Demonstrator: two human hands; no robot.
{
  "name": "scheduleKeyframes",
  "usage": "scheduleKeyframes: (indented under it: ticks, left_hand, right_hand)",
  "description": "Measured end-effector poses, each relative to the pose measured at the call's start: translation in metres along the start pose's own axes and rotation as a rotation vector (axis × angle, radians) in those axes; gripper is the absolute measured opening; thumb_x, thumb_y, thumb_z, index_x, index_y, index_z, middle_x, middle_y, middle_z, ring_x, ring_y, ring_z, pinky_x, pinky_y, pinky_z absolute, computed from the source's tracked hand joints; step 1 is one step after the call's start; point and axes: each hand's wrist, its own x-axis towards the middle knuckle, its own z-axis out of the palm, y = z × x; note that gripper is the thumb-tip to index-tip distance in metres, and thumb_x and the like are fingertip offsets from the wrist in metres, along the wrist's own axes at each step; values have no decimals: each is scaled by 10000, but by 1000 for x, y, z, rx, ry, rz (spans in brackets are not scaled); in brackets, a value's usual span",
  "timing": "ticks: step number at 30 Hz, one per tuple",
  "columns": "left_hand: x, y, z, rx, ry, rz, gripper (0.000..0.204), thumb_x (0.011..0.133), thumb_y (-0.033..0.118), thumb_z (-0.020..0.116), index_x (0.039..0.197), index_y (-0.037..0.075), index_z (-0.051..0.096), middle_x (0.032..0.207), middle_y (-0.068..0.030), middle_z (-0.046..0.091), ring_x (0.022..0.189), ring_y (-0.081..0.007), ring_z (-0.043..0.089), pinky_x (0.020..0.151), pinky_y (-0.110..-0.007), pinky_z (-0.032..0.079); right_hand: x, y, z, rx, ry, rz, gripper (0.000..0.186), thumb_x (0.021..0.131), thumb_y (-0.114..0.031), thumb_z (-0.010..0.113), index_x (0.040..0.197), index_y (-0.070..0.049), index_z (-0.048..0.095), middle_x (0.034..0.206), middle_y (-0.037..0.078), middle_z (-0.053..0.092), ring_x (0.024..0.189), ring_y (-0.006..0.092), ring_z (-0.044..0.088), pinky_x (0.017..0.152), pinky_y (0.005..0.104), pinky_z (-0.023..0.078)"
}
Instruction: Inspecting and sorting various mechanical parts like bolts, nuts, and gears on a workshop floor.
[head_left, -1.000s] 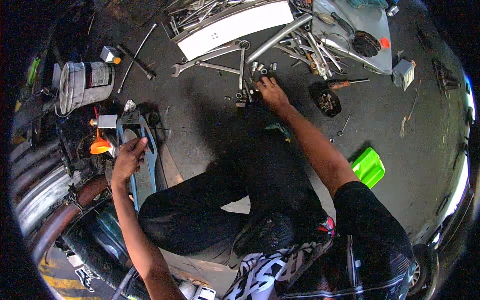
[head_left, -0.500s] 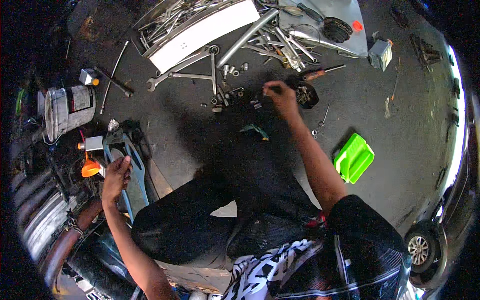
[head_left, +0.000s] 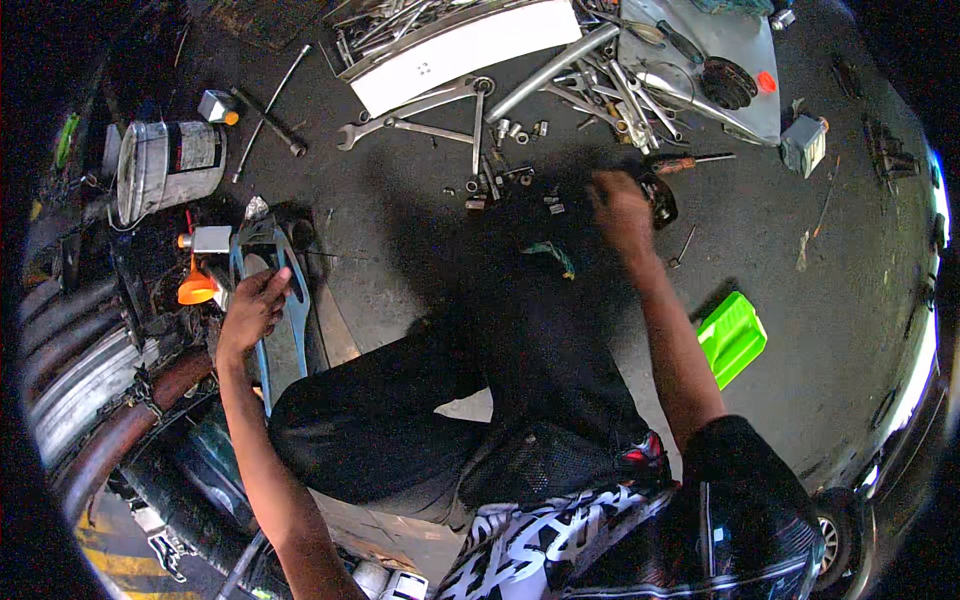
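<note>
A long, pale-blue metal frame (head_left: 300, 318) stretches lengthwise at left, well apart from a partly hidden, dark, round bowl (head_left: 671, 210).

From head height, the fisheye looks down over legs (head_left: 380, 425) and floor (head_left: 800, 390).

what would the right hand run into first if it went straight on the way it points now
Most likely the pile of loose wrenches ahead of the right hand, though blur leaves its exact line and height unclear.
</note>
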Motion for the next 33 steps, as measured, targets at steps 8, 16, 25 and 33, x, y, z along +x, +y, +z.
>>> scheduleKeyframes:
  ticks: [8, 16, 25, 33]
  left_hand:
    - [1, -5, 0, 12, 72, 17, 419, 866, 483, 576, 756, 82, 530, 555, 64, 379, 449, -41, 352, 395, -209, 244]
    - [5, 1, 0, 13, 4, -39, 406, 878, 469, 563, 742, 91, 506, 558, 70, 364, 435, -31, 321, 382, -208, 223]
    - [2, 4, 2, 42, 45, 6, 398, 882, 459, 563, 753, 87, 507, 563, 64, 371, 428, -38, 328, 381, -202, 231]
    - [-2, 1, 4, 86, 70, 28, 389, 873, 458, 577, 749, 94, 521, 579, 62, 386, 456, -42, 348, 402, -212, 250]
  right_hand:
    - [51, -48, 108, -235, -357, -377, 430, 844, -83, 504, 1249, -227, 514, 1264, 183, 460, 1158, 377, 454, 919, 433, 436]
    - [39, -31, 99, -261, -515, -376, 459, 870, -26, 438, 1280, -230, 478, 1318, 229, 411, 1187, 403, 448, 989, 452, 402]
    - [32, -14, 82, 396, -179, -46, 382, 799, -66, 638, 1171, -87, 554, 1092, 150, 608, 1006, 262, 604, 854, 357, 486]
    - [14, -6, 20, 953, -140, 346, 299, 817, -116, 665, 1107, -63, 616, 979, 55, 646, 894, 137, 591, 805, 278, 465]
